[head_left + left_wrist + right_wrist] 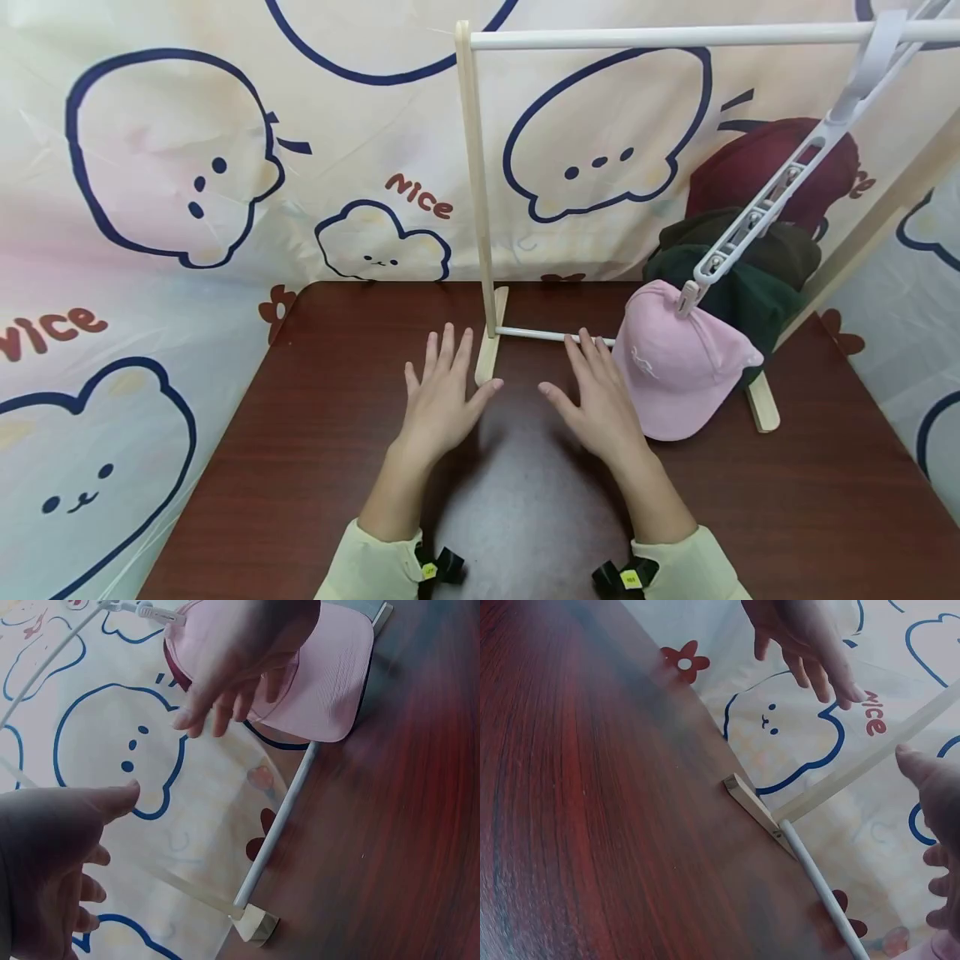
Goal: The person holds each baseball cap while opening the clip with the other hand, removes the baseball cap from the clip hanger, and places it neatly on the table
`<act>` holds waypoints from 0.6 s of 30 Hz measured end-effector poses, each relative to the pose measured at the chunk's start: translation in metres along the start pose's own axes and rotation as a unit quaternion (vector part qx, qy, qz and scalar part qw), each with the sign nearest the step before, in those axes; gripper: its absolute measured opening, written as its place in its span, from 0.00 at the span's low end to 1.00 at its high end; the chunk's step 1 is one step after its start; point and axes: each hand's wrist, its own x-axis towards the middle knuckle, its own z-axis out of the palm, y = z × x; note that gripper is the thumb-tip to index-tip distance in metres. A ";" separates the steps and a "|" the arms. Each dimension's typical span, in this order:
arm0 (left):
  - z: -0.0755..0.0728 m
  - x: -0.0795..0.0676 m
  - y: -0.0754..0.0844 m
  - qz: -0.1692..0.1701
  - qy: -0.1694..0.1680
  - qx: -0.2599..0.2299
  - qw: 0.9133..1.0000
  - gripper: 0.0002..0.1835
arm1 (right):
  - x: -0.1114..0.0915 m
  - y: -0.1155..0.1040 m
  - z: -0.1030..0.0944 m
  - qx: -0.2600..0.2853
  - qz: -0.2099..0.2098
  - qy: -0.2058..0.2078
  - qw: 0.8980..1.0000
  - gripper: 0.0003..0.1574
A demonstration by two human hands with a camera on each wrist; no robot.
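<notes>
Both hands hover over the table in the head view, palms down with fingers spread. My left hand (442, 400) is nearest to the wooden foot (492, 337) of the rack and holds nothing. Close to the pink cap (675, 367), on its left, is my right hand (600, 400), also holding nothing. The pink cap hangs from a clip at the low end of a white hanger strip (772, 196), which slopes down from the rack's top bar (660, 37). Behind it are a dark green cap (765, 292), a brown cap (780, 250) and a maroon cap (772, 167).
The rack's left wooden post (476, 183) rises between table and top bar, and a white lower rod (532, 334) runs behind the hands. Its right foot (763, 404) rests on the dark red-brown table (300, 467). A cartoon-printed cloth (360, 150) hangs behind and beside the table.
</notes>
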 end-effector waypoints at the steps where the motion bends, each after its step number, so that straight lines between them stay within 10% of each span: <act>1: 0.000 0.000 0.002 0.004 0.003 -0.008 1.000 0.45 | 0.000 0.000 -0.002 0.008 -0.005 0.009 1.000 0.50; 9: -0.001 -0.001 0.011 0.036 0.047 -0.080 0.995 0.41 | -0.007 -0.003 -0.019 0.054 -0.077 0.114 0.989 0.44; 18: -0.001 0.000 0.027 0.077 0.085 -0.143 0.983 0.36 | -0.012 -0.010 -0.050 0.089 -0.176 0.244 0.949 0.38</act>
